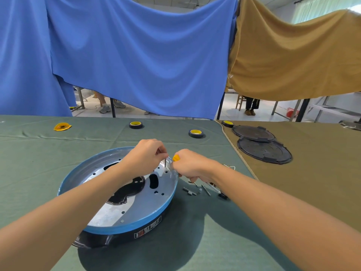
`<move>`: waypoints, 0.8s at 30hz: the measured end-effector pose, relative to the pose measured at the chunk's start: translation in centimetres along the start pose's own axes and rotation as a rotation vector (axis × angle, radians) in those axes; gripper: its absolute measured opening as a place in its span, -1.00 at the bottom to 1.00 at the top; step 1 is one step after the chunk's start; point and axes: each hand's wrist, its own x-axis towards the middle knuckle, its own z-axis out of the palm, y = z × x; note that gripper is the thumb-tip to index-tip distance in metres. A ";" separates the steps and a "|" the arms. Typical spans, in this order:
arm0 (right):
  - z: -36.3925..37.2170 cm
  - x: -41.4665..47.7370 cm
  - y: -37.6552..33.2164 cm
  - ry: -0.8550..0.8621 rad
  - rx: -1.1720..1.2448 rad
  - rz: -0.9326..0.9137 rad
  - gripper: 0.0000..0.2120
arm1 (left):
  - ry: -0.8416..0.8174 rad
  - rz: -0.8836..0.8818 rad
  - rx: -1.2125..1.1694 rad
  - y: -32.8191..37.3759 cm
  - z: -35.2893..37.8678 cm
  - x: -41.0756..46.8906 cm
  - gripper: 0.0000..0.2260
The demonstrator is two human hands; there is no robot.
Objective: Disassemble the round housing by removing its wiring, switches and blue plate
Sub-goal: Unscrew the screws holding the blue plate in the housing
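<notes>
The round black housing [125, 236] lies on the green cloth, topped by a silvery plate with a blue rim [136, 222]. My left hand [145, 158] pinches a thin metal screw [165, 163] standing upright over a hole near the plate's far right edge. My right hand [190, 165] grips a yellow-handled screwdriver [176, 158] just to the right of that screw, at the rim. Loose screws and small parts [195, 191] lie on the cloth right of the housing. A bundle of wires [228, 166] shows behind my right wrist.
Two rolls of black tape [135, 125] [196, 133] and a yellow object [62, 126] sit further back on the green cloth. Two black round covers [263, 150] and another tape roll [227, 123] lie on the brown cloth at right. Blue and tan sheets hang behind.
</notes>
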 end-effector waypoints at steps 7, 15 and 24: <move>-2.5 -0.9 0.6 0.138 0.217 -0.213 -0.90 | 0.115 -0.089 -0.259 0.8 -0.6 0.2 -0.86; -1.7 -0.7 1.9 0.256 0.190 -0.165 -0.86 | 0.082 -0.124 -0.329 2.0 0.4 -0.4 -0.79; 1.2 0.5 4.6 0.187 -0.305 0.011 -0.86 | -0.207 -0.151 0.055 1.0 0.6 -2.9 -0.29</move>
